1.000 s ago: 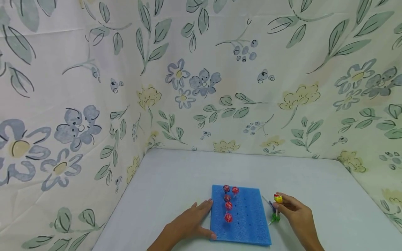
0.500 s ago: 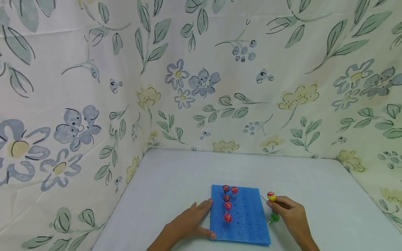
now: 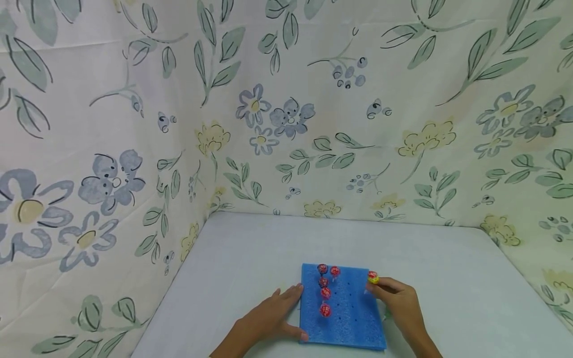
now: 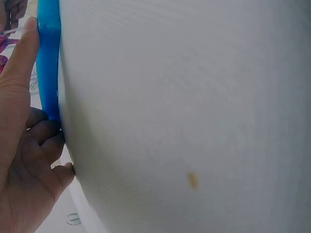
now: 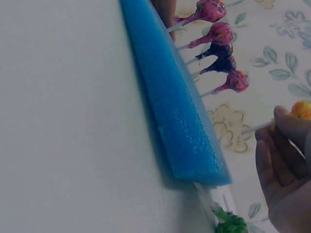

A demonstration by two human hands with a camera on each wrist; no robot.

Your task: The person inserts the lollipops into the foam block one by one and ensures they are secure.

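Observation:
My right hand [image 3: 400,306] pinches a lollipop [image 3: 373,277] with a yellow and red wrapper by its white stick. It holds the lollipop upright over the right edge of a blue foam board [image 3: 346,330]; in the right wrist view the stick's lower end is apart from the foam. My left hand [image 3: 270,318] rests at the board's left edge, fingers spread, with the thumb near its front left corner. Several red and dark-wrapped lollipops [image 3: 325,310] stand in the foam, mostly in one column on the left side. Small holes dot the rest of the board.
A green-wrapped lollipop [image 5: 232,224] lies on the white table [image 3: 250,248] beside the board's right edge, mostly hidden by my right hand in the head view. Floral cloth [image 3: 291,174] hangs behind and at the sides of the table.
My right hand has carried the yellow and red lollipop leftward, from beside the board to over its right edge. The left hand and the board have stayed in place.

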